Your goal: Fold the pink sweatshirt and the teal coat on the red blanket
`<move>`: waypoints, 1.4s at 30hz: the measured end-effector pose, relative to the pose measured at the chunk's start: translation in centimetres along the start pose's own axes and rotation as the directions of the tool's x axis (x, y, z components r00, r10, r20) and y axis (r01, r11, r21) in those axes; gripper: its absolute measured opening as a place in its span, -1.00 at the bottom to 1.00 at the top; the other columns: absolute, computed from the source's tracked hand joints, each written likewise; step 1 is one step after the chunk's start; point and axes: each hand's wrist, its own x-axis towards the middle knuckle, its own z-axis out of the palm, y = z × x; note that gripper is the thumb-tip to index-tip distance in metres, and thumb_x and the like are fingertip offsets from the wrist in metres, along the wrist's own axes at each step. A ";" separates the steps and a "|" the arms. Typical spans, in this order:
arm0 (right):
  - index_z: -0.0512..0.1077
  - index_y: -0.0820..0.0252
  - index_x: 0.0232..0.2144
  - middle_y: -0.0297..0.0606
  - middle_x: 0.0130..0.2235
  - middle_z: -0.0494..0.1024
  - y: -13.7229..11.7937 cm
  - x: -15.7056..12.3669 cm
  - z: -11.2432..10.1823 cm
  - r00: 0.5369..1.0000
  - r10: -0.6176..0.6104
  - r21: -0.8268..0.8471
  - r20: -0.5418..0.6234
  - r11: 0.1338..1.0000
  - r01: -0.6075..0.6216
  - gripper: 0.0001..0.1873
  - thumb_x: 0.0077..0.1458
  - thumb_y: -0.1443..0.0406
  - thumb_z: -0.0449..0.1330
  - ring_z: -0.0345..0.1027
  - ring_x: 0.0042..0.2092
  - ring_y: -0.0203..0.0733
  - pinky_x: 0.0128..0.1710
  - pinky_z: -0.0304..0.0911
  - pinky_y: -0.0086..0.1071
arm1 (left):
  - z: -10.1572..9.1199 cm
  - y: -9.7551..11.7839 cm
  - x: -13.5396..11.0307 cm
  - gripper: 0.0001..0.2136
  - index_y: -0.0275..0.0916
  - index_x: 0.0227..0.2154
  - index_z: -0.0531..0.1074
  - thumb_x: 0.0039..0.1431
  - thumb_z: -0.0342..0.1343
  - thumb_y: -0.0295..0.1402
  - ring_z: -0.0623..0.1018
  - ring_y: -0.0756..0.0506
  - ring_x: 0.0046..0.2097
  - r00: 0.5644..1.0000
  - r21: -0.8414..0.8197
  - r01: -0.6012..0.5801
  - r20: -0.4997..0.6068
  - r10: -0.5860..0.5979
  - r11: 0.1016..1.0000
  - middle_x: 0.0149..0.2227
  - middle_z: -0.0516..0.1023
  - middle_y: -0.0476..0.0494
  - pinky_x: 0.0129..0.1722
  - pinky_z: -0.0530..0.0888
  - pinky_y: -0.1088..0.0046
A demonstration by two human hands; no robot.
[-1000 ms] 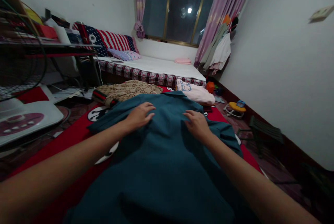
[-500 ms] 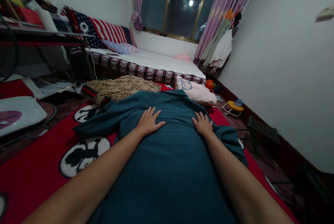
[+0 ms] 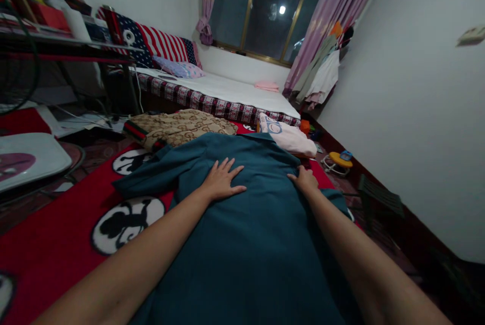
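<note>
A dark teal shirt lies spread out on a red mat with black cartoon mouse roundels. My left hand rests flat on the shirt's upper chest area, fingers spread and open. My right hand sits at the shirt's right shoulder edge with its fingers curled down onto the cloth; whether it grips the fabric is unclear. The shirt's left sleeve stretches out toward the left.
A tan patterned folded garment and a pink-white folded garment lie beyond the shirt. A low bed stands behind them. A white fan base is at left; a yellow toy and a dark stool at right.
Both hands have slid apart over the shirt. The left hand flattened out on the chest; the right hand moved to the right shoulder edge and its fingers curled.
</note>
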 end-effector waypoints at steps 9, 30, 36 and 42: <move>0.39 0.11 -0.10 -0.15 -0.12 0.48 1.0 1.1 1.7 0.911 -0.204 -0.117 -0.359 0.978 0.173 -0.75 0.27 0.24 -0.03 0.43 -0.23 -0.13 -0.35 0.16 -0.38 | -0.4 0.2 0.1 -0.17 0.00 0.32 0.04 0.08 -0.23 0.34 -0.09 -0.30 0.40 0.991 -0.042 -0.129 0.041 0.131 0.991 0.40 -0.09 -0.21 0.30 -0.14 -0.07; 0.08 0.11 0.30 -0.07 0.38 -0.01 2.4 -10.0 1.6 0.875 -0.482 -0.206 0.046 0.853 0.480 -0.43 0.30 0.13 -0.11 -0.21 0.38 0.08 0.27 -0.21 0.16 | -0.4 0.7 1.0 -0.47 -0.20 0.19 0.30 0.30 -0.14 -0.01 0.21 -0.23 0.30 0.997 0.037 -0.016 -0.072 0.019 0.999 0.29 0.22 -0.28 0.28 0.06 0.11; 0.16 0.18 0.28 -0.07 0.35 0.09 7.2 -14.2 0.4 0.800 -0.592 -0.105 0.101 0.793 0.600 -0.43 0.28 0.14 -0.07 -0.04 0.34 0.00 0.27 0.00 -0.04 | -0.2 0.7 0.9 -0.47 -0.18 0.25 0.22 0.33 -0.20 -0.03 0.17 -0.25 0.32 0.999 0.098 -0.012 -0.037 0.016 0.995 0.33 0.15 -0.26 0.29 0.04 0.11; 0.48 0.14 -0.08 -0.07 -0.01 0.50 10.8 -19.2 -2.7 0.891 -0.451 -0.168 -0.054 0.884 0.437 -0.62 0.24 0.13 -0.02 0.44 -0.04 0.04 -0.14 0.39 -0.17 | 0.0 1.0 0.6 -0.43 -0.20 0.32 0.09 0.35 -0.26 -0.04 0.00 -0.29 0.38 0.999 0.133 0.002 0.042 -0.008 0.991 0.38 -0.03 -0.31 0.29 -0.03 0.01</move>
